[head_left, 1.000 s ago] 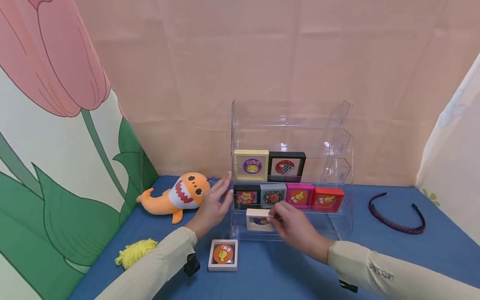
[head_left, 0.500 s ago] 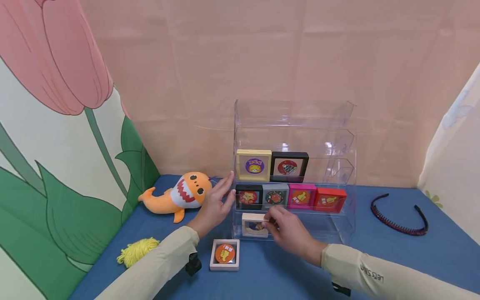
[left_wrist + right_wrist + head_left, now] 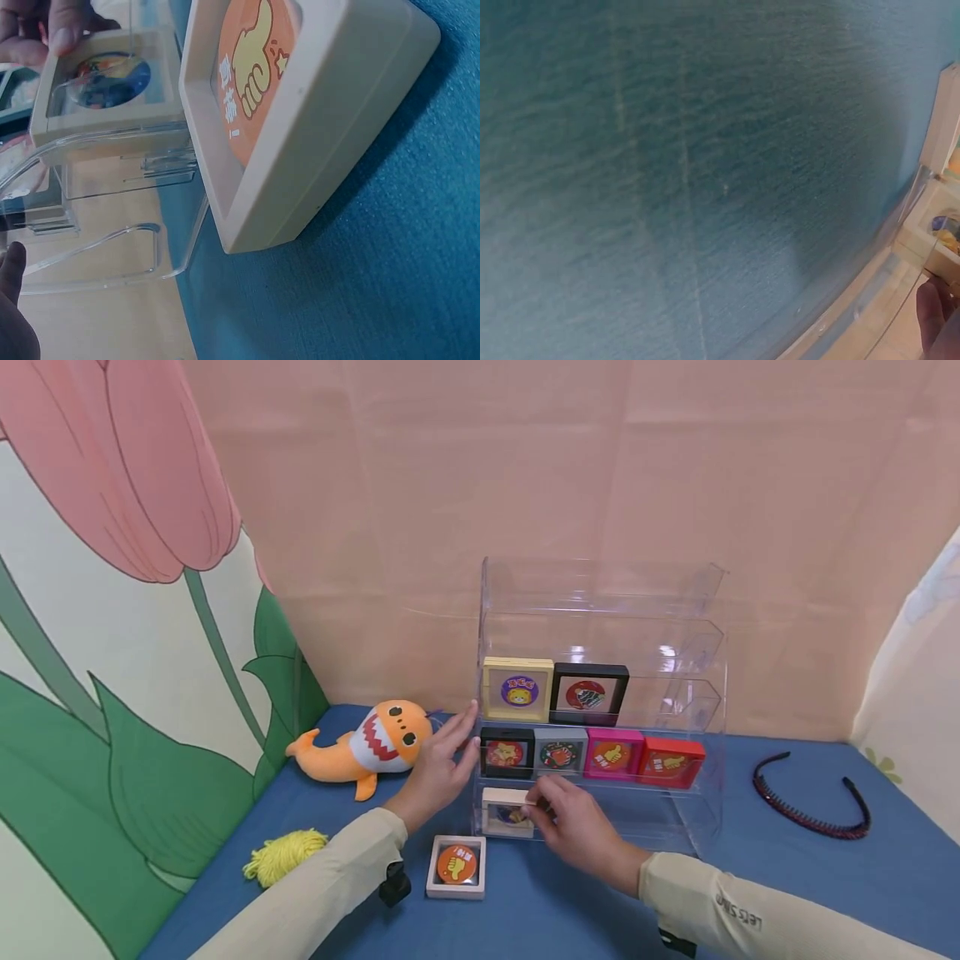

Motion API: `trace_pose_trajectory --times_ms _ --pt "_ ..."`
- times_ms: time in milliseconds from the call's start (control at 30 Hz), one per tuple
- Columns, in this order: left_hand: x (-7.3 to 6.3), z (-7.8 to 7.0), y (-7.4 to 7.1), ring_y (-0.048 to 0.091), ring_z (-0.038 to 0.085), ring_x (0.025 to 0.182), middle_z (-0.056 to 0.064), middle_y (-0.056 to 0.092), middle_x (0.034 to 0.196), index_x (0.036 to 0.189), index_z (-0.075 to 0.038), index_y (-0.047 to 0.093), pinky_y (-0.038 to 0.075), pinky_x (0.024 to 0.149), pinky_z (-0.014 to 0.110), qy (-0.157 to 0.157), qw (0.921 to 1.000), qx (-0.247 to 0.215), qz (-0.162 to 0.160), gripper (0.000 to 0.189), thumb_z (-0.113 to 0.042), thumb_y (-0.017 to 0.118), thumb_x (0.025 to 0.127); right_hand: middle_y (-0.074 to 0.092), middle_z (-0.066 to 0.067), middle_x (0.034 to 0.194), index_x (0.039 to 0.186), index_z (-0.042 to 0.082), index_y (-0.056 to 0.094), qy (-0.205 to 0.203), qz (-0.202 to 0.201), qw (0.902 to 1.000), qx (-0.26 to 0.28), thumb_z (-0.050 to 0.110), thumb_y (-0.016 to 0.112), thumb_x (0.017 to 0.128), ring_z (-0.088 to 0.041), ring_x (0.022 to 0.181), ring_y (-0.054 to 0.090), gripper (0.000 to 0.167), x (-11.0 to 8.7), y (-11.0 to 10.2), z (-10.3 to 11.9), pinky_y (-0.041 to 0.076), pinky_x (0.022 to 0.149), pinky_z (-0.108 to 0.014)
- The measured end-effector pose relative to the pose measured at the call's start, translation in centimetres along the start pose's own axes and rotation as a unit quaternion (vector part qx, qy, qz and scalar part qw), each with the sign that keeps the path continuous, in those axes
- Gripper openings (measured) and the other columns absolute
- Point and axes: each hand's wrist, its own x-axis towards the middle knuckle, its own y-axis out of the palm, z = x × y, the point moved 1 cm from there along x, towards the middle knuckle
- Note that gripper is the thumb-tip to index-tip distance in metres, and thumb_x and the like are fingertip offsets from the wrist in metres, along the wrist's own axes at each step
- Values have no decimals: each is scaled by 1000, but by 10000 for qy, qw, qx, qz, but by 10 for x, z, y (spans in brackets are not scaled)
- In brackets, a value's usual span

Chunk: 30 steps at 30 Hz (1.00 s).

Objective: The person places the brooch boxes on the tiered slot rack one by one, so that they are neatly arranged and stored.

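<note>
A clear acrylic tiered rack (image 3: 600, 614) stands on the blue cloth. My right hand (image 3: 581, 827) pinches the right edge of a small white display box (image 3: 506, 814), which stands at the left end of the rack's lowest tier. In the left wrist view that box (image 3: 112, 82) shows a round picture behind a clear window, with fingertips on its edge. My left hand (image 3: 438, 768) rests with extended fingers against the rack's left side. A second white box (image 3: 456, 868), bearing an orange thumbs-up disc, lies face up on the cloth in front.
Black, grey, pink and red boxes (image 3: 671, 762) line the tier above. Higher up are a cream box (image 3: 517, 691) and a black box (image 3: 589, 694). An orange plush shark (image 3: 360, 747) and yellow yarn (image 3: 285, 857) lie left; a dark headband (image 3: 810, 810) lies right.
My right hand has lowered the white box and moved it left into the corner of the lowest tier. My left hand has stayed at the rack's side. The head view has shifted slightly.
</note>
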Motion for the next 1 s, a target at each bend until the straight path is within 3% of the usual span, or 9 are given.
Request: trace_pose_trajectory --times_ms 167,667,1000 --pt "0 -1 0 43 22 128 6 41 145 144 -6 38 41 96 31 -37 10000 5 -12 56 -6 59 93 53 12 82 87 19 57 -120 -56 9999 95 14 76 81 -1 70 53 20 1 2 1 51 61 -19" --pt "0 -2 0 43 23 128 7 41 145 144 -6 38 42 95 31 -13 10000 -3 -33 57 -5 60 92 50 11 87 92 19 57 38 -34 9996 261 14 77 80 -2 75 54 23 1 3 3 54 63 -24" --pt "-1 0 1 44 23 127 7 43 143 145 -7 38 41 95 30 -33 9999 85 -75 57 -6 60 92 49 8 91 94 23 59 2 -197 9997 -123 26 78 79 -14 78 55 25 -3 0 3 49 62 -27"
